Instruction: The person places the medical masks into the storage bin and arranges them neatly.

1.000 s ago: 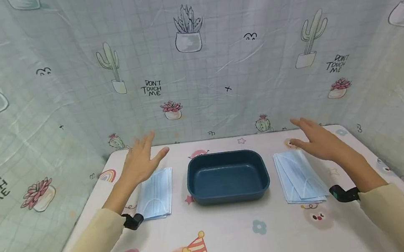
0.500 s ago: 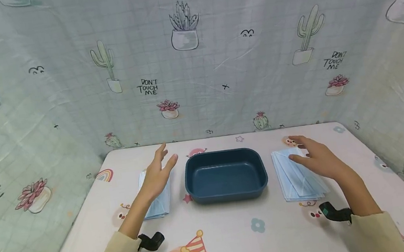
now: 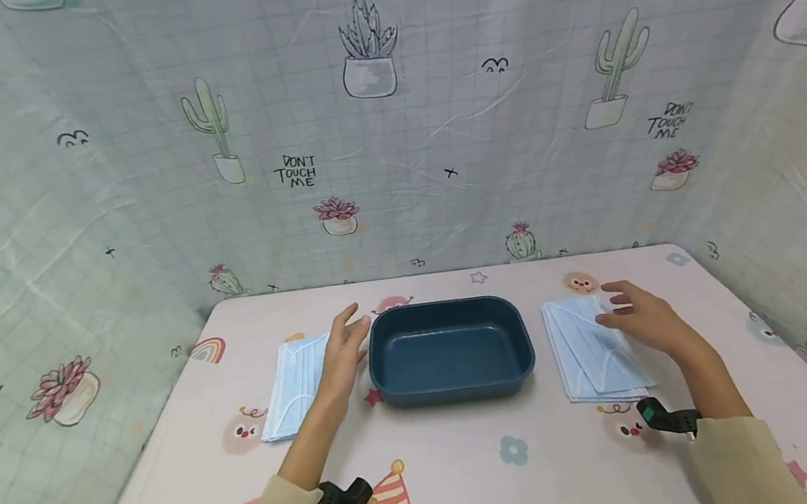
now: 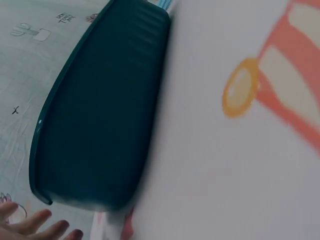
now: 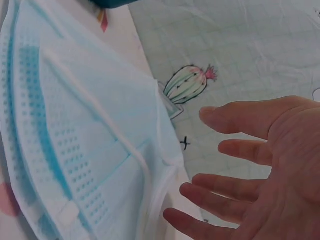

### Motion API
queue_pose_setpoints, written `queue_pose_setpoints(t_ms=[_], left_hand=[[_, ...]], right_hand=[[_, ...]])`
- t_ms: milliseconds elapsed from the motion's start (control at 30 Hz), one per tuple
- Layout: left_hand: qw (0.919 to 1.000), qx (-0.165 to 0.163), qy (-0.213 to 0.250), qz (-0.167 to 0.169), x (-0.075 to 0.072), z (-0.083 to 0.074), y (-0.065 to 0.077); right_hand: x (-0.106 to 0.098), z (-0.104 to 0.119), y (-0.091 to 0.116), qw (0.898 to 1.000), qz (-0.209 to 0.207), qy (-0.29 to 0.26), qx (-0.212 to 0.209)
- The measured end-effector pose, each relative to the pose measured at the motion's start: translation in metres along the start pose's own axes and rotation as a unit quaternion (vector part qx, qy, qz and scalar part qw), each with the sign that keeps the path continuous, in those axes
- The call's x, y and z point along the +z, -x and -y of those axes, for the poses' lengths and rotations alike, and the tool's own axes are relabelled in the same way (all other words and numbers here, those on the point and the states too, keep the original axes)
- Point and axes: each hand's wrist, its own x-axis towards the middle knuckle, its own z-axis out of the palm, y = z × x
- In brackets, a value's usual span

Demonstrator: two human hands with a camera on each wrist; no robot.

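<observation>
A dark teal rectangular bin [image 3: 457,392] stands in the middle of the table, nothing inside. My left hand [image 3: 341,359] is beside its left wall, fingers relaxed, holding nothing. In the left wrist view the bin's outer side [image 4: 100,110] fills the centre, with my spread fingers [image 4: 35,220] at the lower left. A stack of light blue disposable face masks [image 3: 300,382] lies left of that hand. More face masks [image 3: 585,351] lie fanned to the right of the bin. Over their right edge hovers my right hand [image 3: 646,321], empty; the right wrist view shows its fingers apart.
The white table [image 3: 469,479] carries printed cartoon figures. A cloth curtain [image 3: 426,131] with cactus drawings encloses its back and both sides. A black wrist camera [image 3: 346,497] sits on the left wrist, another wrist camera [image 3: 667,416] on the right.
My left hand has moved right and down, from over the left masks to the bin's left side. My right hand has come lower, near the right masks. Bin and masks stay put.
</observation>
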Motion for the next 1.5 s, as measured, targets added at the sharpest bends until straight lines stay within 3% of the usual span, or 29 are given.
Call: queue_pose_setpoints(t_ms=[200, 367, 500, 733, 1033, 1200, 1500], left_hand=[[0.9924, -0.017, 0.117, 0.033, 0.011, 0.010, -0.003], [0.9868, -0.022, 0.154, 0.045, 0.012, 0.021, -0.006], [0.9855, -0.025, 0.157, 0.058, 0.013, 0.032, -0.006], [0.9922, 0.011, 0.105, 0.067, 0.017, 0.048, -0.006], [0.9957, 0.062, 0.028, 0.063, 0.016, 0.053, -0.007], [0.9958, 0.067, 0.006, 0.063, 0.017, 0.055, -0.007], [0.9945, 0.089, -0.029, 0.047, 0.015, 0.054, -0.008]], right_hand=[[-0.002, -0.014, -0.003, 1.000, -0.005, 0.001, 0.014], [0.001, -0.016, -0.008, 1.000, -0.002, 0.005, 0.010], [0.006, -0.016, -0.008, 1.000, 0.011, 0.017, 0.012], [0.012, -0.017, -0.007, 0.999, 0.012, 0.036, 0.015], [0.010, -0.014, -0.006, 0.999, -0.005, 0.036, 0.015], [0.008, -0.016, -0.003, 1.000, -0.009, 0.012, 0.011], [0.001, -0.014, 0.000, 0.998, -0.005, -0.039, -0.041]])
